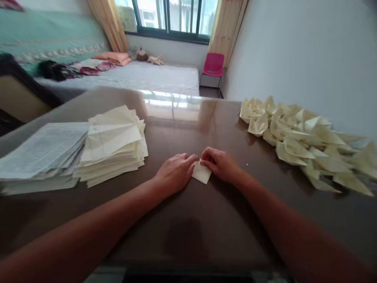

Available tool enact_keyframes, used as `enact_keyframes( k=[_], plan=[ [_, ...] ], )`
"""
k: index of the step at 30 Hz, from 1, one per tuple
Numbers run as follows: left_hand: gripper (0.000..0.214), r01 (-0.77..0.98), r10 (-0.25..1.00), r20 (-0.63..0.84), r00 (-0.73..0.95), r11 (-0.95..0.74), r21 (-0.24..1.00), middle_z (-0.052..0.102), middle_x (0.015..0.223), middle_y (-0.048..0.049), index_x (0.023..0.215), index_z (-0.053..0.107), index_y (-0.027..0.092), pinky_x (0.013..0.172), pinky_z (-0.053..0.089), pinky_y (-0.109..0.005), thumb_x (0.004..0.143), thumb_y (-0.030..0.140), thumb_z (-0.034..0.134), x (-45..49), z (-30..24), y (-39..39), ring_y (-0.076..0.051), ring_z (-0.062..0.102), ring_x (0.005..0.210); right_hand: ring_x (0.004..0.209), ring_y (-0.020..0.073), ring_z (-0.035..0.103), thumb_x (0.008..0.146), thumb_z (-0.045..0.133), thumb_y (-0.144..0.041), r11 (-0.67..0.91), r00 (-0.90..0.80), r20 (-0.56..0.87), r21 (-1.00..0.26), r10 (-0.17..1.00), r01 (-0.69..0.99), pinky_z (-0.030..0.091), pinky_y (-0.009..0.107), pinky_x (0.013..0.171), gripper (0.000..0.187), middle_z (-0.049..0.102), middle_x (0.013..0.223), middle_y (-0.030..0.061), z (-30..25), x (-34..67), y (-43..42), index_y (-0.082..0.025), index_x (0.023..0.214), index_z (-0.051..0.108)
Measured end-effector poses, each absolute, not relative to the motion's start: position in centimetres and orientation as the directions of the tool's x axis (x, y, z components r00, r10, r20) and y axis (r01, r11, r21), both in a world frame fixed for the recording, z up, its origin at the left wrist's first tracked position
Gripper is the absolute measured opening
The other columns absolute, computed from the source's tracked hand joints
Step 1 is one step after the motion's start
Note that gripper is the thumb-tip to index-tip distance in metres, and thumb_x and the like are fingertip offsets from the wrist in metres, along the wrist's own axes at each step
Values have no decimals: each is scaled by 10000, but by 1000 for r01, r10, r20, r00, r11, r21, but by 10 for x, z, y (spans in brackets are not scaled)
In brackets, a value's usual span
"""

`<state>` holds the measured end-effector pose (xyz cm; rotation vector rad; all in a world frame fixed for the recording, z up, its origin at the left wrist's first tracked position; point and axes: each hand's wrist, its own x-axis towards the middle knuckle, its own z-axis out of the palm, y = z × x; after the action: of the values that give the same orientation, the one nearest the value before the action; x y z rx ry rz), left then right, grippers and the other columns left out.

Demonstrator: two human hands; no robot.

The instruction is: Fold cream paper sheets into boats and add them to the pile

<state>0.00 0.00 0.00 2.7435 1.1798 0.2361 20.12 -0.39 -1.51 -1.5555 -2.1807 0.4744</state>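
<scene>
Between my hands a small folded piece of cream paper (pixel 202 173) lies on the brown tabletop, one corner pointing toward me. My left hand (pixel 177 169) rests on the table at its left, fingers together and pressed on the paper's upper left edge. With bent fingers, my right hand (pixel 220 163) pinches the paper's upper right edge. Both sets of fingertips nearly meet at its far corner and hide that part. To the right sits a heap of folded cream paper shapes (pixel 297 137). On the left is a stack of cream sheets (pixel 113 145).
Printed grey sheets (pixel 44 149) are piled left of the cream stack. The glossy brown table (pixel 182 137) reaches toward a bed (pixel 173 78) beneath a window. A pink chair (pixel 213 65) stands by the far wall. A dark chair back (pixel 23 90) is at the left edge.
</scene>
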Motion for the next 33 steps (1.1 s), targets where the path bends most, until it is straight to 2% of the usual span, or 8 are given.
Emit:
enact_keyframes(
  k=[3,7,12,16,21,28,31,33],
  plan=[
    [283,713,724,67,686,-688,132,570,921,-48,1122,553,235,764,479,-329,973,293,319,-1,-2,-1,-200,564,862,680,113,519,855,583,-308,327,-295,144,-482,945,812,324,225,604,93,609,810,-13,-15,200,-4,-216,847,590],
    [226,668,671,121,732,-741,68,541,957,-62,1040,588,197,763,471,-298,959,266,388,-3,-3,-3,-197,508,905,683,103,520,860,574,-288,356,-315,168,-469,934,808,351,226,635,78,586,904,-1,-14,200,-5,-223,854,618],
    [199,554,547,147,824,-832,-5,550,1006,-73,1074,594,149,819,458,-286,933,196,461,-5,2,-5,-199,479,955,736,115,545,854,562,-224,410,-394,142,-492,908,768,374,227,673,82,602,874,-7,-11,209,-3,-232,860,643],
    [218,535,530,73,845,-839,-100,583,951,-68,1094,606,151,746,463,-304,926,182,470,-6,6,-9,-200,517,881,710,116,546,830,585,-224,366,-381,84,-526,921,768,378,227,656,68,623,831,-8,-7,221,-2,-220,841,652],
    [228,552,546,91,833,-810,-197,601,946,-69,1101,613,166,676,446,-326,919,185,477,-7,8,-17,-212,544,881,671,122,548,805,610,-246,278,-329,-10,-510,944,814,373,232,627,59,642,754,-9,0,230,-2,-210,810,657],
    [236,557,558,55,828,-810,-183,601,965,-64,1103,619,174,680,463,-325,908,173,487,-5,12,-19,-217,543,892,715,124,565,815,597,-250,238,-268,13,-503,963,831,361,225,619,77,663,817,-4,-1,222,-6,-219,856,656],
    [242,541,538,60,841,-829,-145,593,933,-73,1091,625,147,726,479,-330,894,140,485,-5,10,-16,-216,531,870,746,130,564,852,579,-355,252,-230,104,-442,968,861,347,231,615,152,657,868,10,-3,210,-10,-216,886,631],
    [244,540,532,95,841,-837,-91,584,910,-77,1054,637,146,744,481,-326,905,139,445,-6,7,-13,-209,522,859,758,139,566,844,590,-407,233,-207,109,-390,972,891,331,235,600,193,655,852,11,-2,202,-11,-218,875,613]
  ],
)
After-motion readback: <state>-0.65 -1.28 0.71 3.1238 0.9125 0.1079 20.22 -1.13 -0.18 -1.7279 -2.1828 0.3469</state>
